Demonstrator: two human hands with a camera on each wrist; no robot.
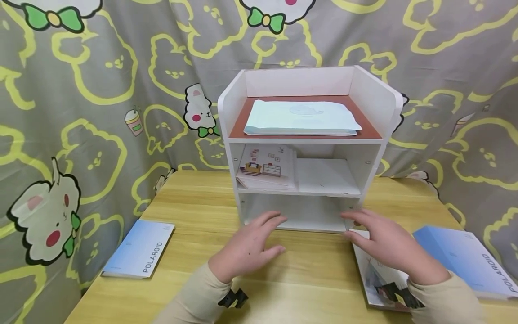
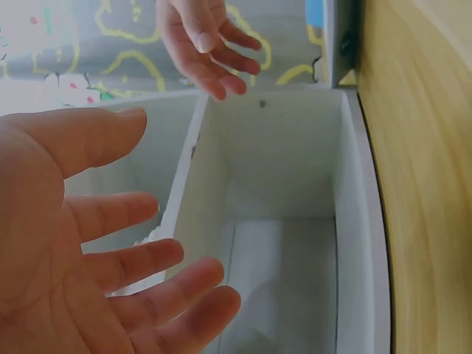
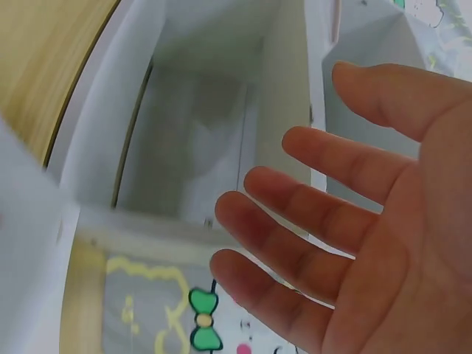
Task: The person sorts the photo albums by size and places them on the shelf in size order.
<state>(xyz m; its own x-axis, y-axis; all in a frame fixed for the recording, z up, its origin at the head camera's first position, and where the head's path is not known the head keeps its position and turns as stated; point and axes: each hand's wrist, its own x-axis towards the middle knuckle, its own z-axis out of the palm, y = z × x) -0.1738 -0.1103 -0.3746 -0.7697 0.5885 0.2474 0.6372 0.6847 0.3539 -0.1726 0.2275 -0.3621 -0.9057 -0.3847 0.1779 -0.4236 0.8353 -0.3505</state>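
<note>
A small white shelf unit [image 1: 300, 192] stands at the back of the wooden table, with both hands before its lowest compartment. My left hand [image 1: 248, 247] hovers in front of the left side, fingers spread and nothing held; the left wrist view shows its open palm. On the other side my right hand [image 1: 386, 243] is held above a book [image 1: 370, 274] with a printed cover, fingers parted, also holding nothing. Inside the middle compartment, thin illustrated books [image 1: 267, 168] lie at the left. A flat pale-blue package [image 1: 301, 118] rests on the brown top shelf.
A blue-and-white POLAROID album [image 1: 139, 249] lies at the table's left edge. Another, thicker-looking POLAROID album [image 1: 465, 258] lies at the right, beside the book. A grey curtain [image 1: 133, 90] with yellow cartoon outlines hangs behind and at both sides of the table.
</note>
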